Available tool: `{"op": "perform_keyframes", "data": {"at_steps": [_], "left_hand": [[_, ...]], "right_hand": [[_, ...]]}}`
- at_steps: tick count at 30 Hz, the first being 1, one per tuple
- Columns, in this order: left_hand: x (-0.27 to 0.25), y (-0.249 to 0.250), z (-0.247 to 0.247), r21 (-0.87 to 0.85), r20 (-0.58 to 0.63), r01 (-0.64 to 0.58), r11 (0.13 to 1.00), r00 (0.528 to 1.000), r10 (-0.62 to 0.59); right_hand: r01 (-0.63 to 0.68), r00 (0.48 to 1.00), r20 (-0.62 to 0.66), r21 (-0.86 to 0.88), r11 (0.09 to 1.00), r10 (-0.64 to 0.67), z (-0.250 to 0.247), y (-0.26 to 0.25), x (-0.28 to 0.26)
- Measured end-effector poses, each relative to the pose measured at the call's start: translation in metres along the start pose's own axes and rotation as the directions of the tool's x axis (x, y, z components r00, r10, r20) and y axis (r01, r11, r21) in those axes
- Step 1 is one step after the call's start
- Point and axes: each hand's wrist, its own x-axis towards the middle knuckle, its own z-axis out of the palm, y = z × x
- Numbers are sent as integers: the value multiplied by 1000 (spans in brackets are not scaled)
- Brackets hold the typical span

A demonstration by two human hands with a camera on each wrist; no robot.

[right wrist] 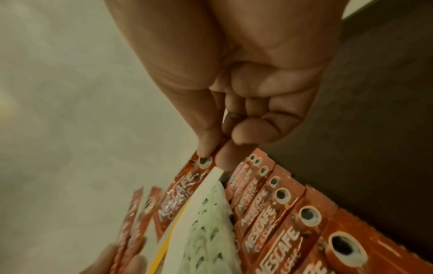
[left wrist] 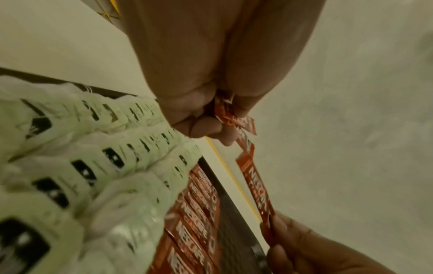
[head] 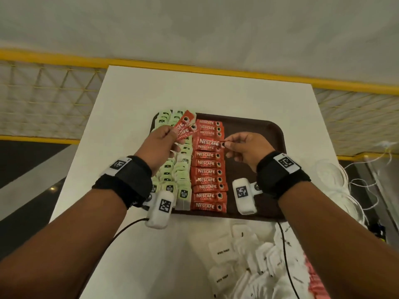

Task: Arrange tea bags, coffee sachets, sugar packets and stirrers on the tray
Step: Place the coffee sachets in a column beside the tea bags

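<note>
A brown tray (head: pixel 262 130) on the white table (head: pixel 133 100) carries columns of pale green tea bags (head: pixel 170 169) on its left and a column of red coffee sachets (head: pixel 208 180) beside them. My left hand (head: pixel 174 132) hovers over the tea bags and grips a few red sachets (head: pixel 183 127), fanned out; the wrist view shows those sachets (left wrist: pixel 234 118) in its fingers. My right hand (head: pixel 225 144) pinches the end of one sachet (head: pixel 208 141) above the red column, thumb and forefinger on that sachet (right wrist: pixel 182 194).
A pile of white sugar packets (head: pixel 248 262) lies on the table in front of the tray, with something pink (head: pixel 313 279) at its right edge. Loose white cords (head: pixel 339 182) lie right of the tray. The tray's right half is bare. A yellow mesh rail (head: pixel 54 93) runs behind the table.
</note>
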Motion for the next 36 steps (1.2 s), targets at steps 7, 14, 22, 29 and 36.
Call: {"op": "perform_keyframes", "data": {"at_steps": [7,14,22,29,36], "left_hand": [[26,-10,-11,58,-93,15,998,996,-10],[32,-15,-1,33,-30,65,997,997,-64],[36,-15,11,114,57,15,993,998,-22],[43,-10,20,25,73,63,998,995,-64],[61,-3,-8,272,-83,-19,962,996,44]], "right_hand": [[-135,988,-101,-184,974,118,4,19,45],[-178,979,-153,-341,923,132,7,27,63],[148,985,-20,-438,887,-174,11,0,50],[133,989,95,-296,946,-109,10,-10,52],[-41,999,-39,-309,950,31,-5,4,66]]}}
